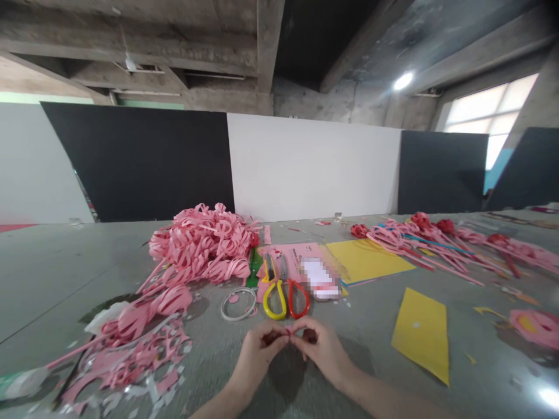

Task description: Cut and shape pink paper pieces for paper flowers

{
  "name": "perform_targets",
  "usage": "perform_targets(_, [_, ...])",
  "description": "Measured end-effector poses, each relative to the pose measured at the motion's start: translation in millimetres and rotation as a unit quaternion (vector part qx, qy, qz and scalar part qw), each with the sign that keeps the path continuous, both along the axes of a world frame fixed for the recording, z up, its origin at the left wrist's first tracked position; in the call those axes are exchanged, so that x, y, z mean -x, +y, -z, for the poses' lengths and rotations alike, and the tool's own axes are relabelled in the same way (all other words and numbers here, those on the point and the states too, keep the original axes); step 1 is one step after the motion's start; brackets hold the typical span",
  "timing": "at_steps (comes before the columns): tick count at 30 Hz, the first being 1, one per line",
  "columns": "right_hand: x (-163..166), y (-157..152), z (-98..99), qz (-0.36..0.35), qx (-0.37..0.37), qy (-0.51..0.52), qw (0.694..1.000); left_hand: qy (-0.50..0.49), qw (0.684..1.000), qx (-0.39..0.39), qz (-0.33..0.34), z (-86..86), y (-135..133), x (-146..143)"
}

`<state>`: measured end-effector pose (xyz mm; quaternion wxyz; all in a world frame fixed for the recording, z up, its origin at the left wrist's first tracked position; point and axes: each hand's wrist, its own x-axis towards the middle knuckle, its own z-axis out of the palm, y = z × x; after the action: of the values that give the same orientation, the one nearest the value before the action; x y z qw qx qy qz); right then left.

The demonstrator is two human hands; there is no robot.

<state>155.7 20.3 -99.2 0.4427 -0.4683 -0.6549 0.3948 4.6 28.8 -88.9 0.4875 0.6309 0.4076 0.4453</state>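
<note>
My left hand (264, 348) and my right hand (319, 350) meet low in the middle of the head view, fingertips almost touching. Both pinch a small pink piece (289, 330), mostly hidden by the fingers, so its shape and material are unclear. Just beyond the hands lie scissors with one yellow and one red handle (299, 299), handles toward me. A utility knife (269, 269) rests by their blades. To the left of these is a roll of whitish tape (238, 304), lying flat.
Pink curled strips (205, 241) are heaped at the back left, with pink and white scraps (144, 355) nearer. A blurred-out phone (321, 278) lies behind the scissors. Yellow sheets (371, 259) and a yellow piece (423, 334) lie right, near pink strip flowers (428, 235). Panels (314, 166) stand behind.
</note>
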Motion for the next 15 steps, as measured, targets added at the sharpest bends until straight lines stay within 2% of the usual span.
perform_targets(5, [0.9, -0.4, -1.3, 0.005, 0.005, 0.002, 1.0, -0.065, 0.997, 0.04, -0.004, 1.5, 1.1, -2.1])
perform_targets(8, [1.1, -0.3, -0.2, 0.002, 0.025, 0.044, 0.999, -0.111, 0.992, 0.054, -0.009, 4.9, 1.2, -3.7])
perform_targets(15, [0.0, 0.6, 4.7, -0.017, 0.04, 0.073, 0.996, -0.093, 0.994, 0.058, 0.016, 4.5, -2.0, -4.1])
